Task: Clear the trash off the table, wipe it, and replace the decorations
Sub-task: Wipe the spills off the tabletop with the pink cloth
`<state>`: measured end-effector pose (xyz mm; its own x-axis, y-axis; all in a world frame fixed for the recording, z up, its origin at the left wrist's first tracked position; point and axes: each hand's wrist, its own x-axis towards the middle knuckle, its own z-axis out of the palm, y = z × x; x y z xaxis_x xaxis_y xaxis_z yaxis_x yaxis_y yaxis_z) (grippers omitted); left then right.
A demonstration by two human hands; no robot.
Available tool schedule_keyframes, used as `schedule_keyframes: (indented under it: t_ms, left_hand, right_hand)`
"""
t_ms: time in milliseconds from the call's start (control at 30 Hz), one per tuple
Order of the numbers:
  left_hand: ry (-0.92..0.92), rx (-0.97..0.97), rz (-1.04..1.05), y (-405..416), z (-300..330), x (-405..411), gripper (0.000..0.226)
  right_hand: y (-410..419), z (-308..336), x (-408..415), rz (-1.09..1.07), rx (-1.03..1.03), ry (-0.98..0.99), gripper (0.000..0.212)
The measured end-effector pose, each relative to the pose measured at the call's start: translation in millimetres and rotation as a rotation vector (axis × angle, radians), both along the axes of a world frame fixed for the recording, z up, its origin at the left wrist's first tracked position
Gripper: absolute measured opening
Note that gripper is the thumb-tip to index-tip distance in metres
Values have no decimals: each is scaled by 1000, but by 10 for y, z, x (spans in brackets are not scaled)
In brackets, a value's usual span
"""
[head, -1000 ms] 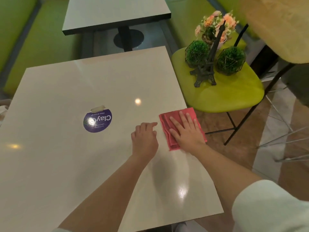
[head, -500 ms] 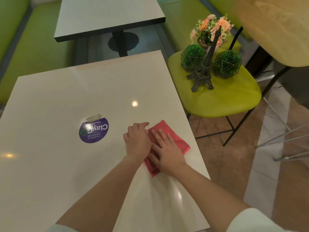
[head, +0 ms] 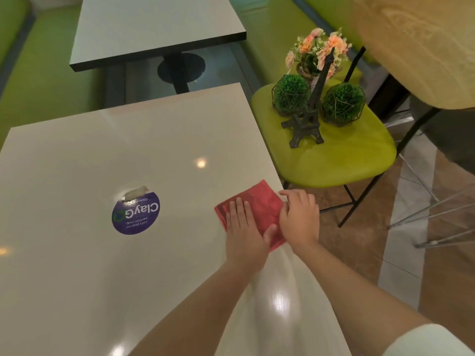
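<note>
Pressing the cloth (head: 257, 209) flat near the bench (head: 77, 163) edge right of the sticker (head: 135, 214), left fingers (head: 237, 210) straight on top, right fingers (head: 295, 201) curled on its corner, probably to fold it.

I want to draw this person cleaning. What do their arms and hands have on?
Both hands, the left hand and the right hand, are bare: no gloves, rings or watch visible. The forearms are bare too. A pale, whitish sleeve shows on the right upper arm.

The table (head: 90, 278) top is glossy and smooth (it mirrors lamps); the red cloth (head: 259, 204) looks matt.
</note>
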<state>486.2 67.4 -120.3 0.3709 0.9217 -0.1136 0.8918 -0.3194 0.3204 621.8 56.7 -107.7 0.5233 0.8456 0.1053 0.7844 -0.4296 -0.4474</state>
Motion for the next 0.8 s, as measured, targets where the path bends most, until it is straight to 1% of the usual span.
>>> schedule_keyframes:
  t_ms: [67,133,233,333,433,500,567,600,700,800]
  left_hand:
    - [89,2,-15,35,-78,17,98]
    - [107,18,-42,157,-121,14,105]
    - [153,-67,-92,445,-81,36,117]
    - [198,-113,-41,694,-11,164,127]
    - [230,-148,37,760,30,282,113]
    - [220,-153,47,662,-3,291,105]
    - [155,-131,98,418,-38,304,108]
    - [131,-109,125,275,-54,322,107]
    - [94,-66,157,-34,-83,378,93]
    - [115,-79,187,-34,-59,352,99]
  right_hand:
    - [49,-16,44,-63,-49,26,31]
    - [105,-27,69,-76,-102,52,35]
    - [172,-15,112,-61,-154,95,41]
    - [245,22,190,-34,-181,158,43]
    - [283,64,304,-9,-174,300,41]
    - [284,84,370,-23,-143,406,38]
    - [274,98,420,-29,-123,501,37]
    - [272,94,425,-20,-121,523,36]
    - [275,84,413,19,-131,532,36]
    - [255,68,418,57,-116,508,35]
